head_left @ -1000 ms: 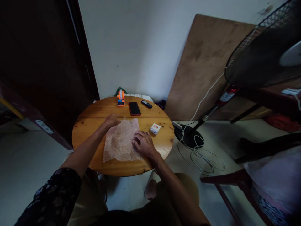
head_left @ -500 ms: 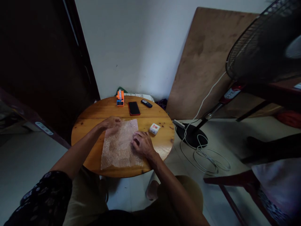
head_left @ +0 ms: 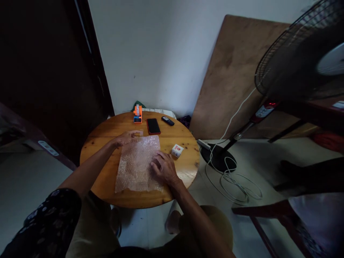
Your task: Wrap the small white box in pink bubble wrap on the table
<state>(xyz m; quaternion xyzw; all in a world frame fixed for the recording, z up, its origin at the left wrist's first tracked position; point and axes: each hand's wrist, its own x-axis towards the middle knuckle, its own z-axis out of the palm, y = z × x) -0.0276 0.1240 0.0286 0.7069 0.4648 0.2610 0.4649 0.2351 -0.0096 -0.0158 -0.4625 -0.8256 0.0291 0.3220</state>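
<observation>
A sheet of clear bubble wrap [head_left: 138, 163] lies flat on the round wooden table [head_left: 99, 168]. My left hand [head_left: 125, 138] is at its upper left corner, the fingers pinched on what looks like a strip of clear tape [head_left: 139, 133] pointing right. My right hand [head_left: 164, 167] rests on the sheet's right side, fingers apart and slightly bent, holding nothing. Just beyond its fingertips stands a small white box [head_left: 177, 151] with red print.
Towards the wall are an orange and blue tape dispenser [head_left: 138, 114], a phone [head_left: 153, 126] in a red case and a dark handset [head_left: 167, 120]. A standing fan [head_left: 262, 111] and coiled white cable [head_left: 242, 184] are at right, beside a leaning wooden board [head_left: 228, 71].
My left hand has shifted slightly up and left, and the clear strip now shows beyond its fingertips. My right hand stays on the bubble wrap, its fingers a little straighter.
</observation>
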